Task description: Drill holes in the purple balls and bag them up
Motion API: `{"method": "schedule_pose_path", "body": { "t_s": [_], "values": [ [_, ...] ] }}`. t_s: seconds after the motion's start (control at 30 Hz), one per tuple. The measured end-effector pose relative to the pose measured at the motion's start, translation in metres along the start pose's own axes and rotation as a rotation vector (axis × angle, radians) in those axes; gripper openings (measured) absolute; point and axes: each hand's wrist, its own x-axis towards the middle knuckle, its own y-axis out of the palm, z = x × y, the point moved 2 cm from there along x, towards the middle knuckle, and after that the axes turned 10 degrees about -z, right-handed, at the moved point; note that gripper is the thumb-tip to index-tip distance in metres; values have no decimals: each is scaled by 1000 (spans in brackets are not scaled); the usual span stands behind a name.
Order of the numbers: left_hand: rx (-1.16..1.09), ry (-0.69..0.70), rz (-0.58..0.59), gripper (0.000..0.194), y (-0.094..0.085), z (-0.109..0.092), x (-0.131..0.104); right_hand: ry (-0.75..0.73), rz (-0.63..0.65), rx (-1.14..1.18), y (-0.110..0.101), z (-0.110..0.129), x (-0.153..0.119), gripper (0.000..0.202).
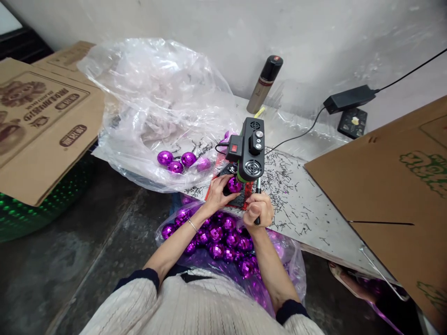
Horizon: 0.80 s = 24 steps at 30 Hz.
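My left hand (219, 194) has its fingers closed round a shiny purple mirrored ball (234, 184), which sits at the front of a small black machine (253, 149) with a red switch and round vents. My right hand (259, 209) is wrapped round the black handle (257, 220) of a lever on the machine's right side. A black and red mat (240, 200) lies under the machine. Below my wrists, a clear plastic bag holds several purple balls (216, 233). More purple balls (175, 166) lie on the table at the left, by a crumpled clear bag (157, 93).
Small dark pins litter the white table (314, 204). A spray can (264, 84) and a black power adapter (349, 99) with its cable stand behind. Cardboard boxes flank the table at left (45, 116) and right (391, 186). Part of another person's foot (349, 279) shows lower right.
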Motion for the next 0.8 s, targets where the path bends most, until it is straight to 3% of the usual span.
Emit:
{"method": "schedule_pose_path", "body": {
  "t_s": [0.57, 0.7, 0.8],
  "values": [
    [-34, 27, 2, 63, -1, 0, 2, -43, 31, -46, -1, -6, -3, 31],
    [-30, 3, 14, 63, 0, 0, 3, -118, 48, -43, 2, -6, -5, 30],
    [-44, 3, 10, 63, 2, 0, 6, -111, 30, -57, 3, -1, 4, 31]
  ]
}}
